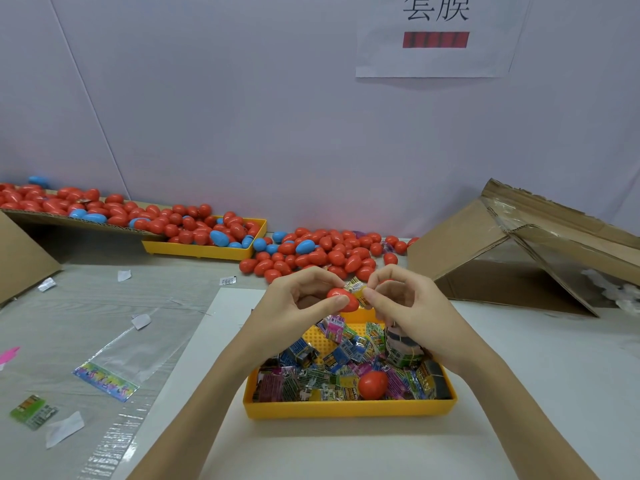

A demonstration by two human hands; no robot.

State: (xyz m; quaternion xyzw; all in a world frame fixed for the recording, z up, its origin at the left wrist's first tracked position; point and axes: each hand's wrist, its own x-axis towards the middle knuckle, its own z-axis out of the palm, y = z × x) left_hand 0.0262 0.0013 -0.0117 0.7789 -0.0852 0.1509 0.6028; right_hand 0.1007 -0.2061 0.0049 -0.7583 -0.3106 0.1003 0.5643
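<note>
My left hand grips a red plastic egg half between thumb and fingers. My right hand pinches a small yellow printed packet at the open mouth of that half; a bit of red shows inside the right palm, too hidden to identify. Both hands hover above the far edge of a yellow tray. The tray holds several colourful small packets and one red egg piece.
A heap of red and blue eggs lies behind my hands, more fill a second yellow tray and a cardboard ramp at left. An opened cardboard box lies at right. Clear film bags and scraps cover the left table.
</note>
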